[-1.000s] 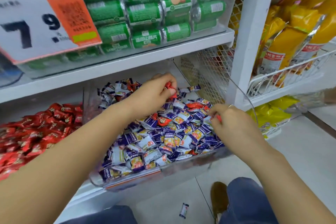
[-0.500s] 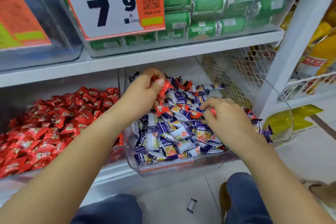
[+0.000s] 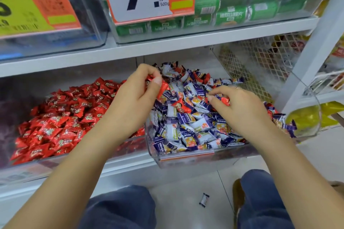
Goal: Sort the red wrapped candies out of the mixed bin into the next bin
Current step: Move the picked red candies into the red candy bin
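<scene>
Fingers (image 3: 157, 80) of my left hand (image 3: 135, 96) pinch several crinkly red wrapped candies (image 3: 162, 87) at the left edge of the mixed bin (image 3: 186, 158), a clear plastic tub heaped with glossy purple-and-white pillow packs (image 3: 188, 132). My right hand (image 3: 240, 106) curls round another red candy (image 3: 225, 100) over the heap's middle, and one more lies loose (image 3: 180, 106) between my hands. Just beside, the next bin (image 3: 74, 158) brims with matching shiny red candies (image 3: 61, 117). One stray wrapped sweet (image 3: 204, 199) lies on the tiled floor.
</scene>
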`<move>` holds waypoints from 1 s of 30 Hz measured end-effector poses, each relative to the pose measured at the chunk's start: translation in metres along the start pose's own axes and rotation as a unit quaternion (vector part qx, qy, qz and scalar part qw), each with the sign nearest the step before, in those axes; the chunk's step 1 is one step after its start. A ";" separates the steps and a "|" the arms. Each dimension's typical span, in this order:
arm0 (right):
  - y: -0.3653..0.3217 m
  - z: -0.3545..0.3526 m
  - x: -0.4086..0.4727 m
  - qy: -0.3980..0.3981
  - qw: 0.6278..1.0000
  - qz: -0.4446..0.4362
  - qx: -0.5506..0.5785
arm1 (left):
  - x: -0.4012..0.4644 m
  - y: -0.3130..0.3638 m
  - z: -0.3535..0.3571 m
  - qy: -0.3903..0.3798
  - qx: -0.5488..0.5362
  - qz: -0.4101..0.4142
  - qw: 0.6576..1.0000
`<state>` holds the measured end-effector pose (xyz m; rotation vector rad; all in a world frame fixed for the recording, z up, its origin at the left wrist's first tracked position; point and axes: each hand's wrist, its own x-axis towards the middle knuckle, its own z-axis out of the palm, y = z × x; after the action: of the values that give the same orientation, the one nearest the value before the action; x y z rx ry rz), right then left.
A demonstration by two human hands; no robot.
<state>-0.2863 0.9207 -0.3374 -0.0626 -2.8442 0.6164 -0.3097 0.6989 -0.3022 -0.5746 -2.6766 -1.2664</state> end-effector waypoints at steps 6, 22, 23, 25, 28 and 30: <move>0.030 -0.005 0.010 -0.152 0.985 0.039 0.074 | 0.008 0.015 0.020 -0.038 0.238 0.079 0.967; 0.026 -0.001 0.010 -0.045 0.998 -0.028 0.021 | 0.002 0.025 0.033 0.016 0.283 0.042 0.958; 0.030 -0.007 0.009 -0.016 0.999 -0.017 0.028 | -0.002 0.024 0.026 0.047 0.264 0.047 0.962; 0.034 -0.021 0.002 0.039 0.997 0.000 0.062 | -0.012 0.019 0.010 0.105 0.228 0.047 0.967; 0.018 -0.033 -0.021 0.061 0.989 -0.013 0.133 | -0.028 -0.005 -0.014 0.184 0.182 0.010 0.966; -0.006 -0.030 -0.034 0.028 0.989 -0.039 0.140 | -0.036 -0.032 -0.025 0.221 0.152 -0.040 0.963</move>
<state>-0.2466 0.9244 -0.3153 0.0768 -2.6641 0.9717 -0.2904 0.6509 -0.3190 -0.1228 -2.4551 -0.8449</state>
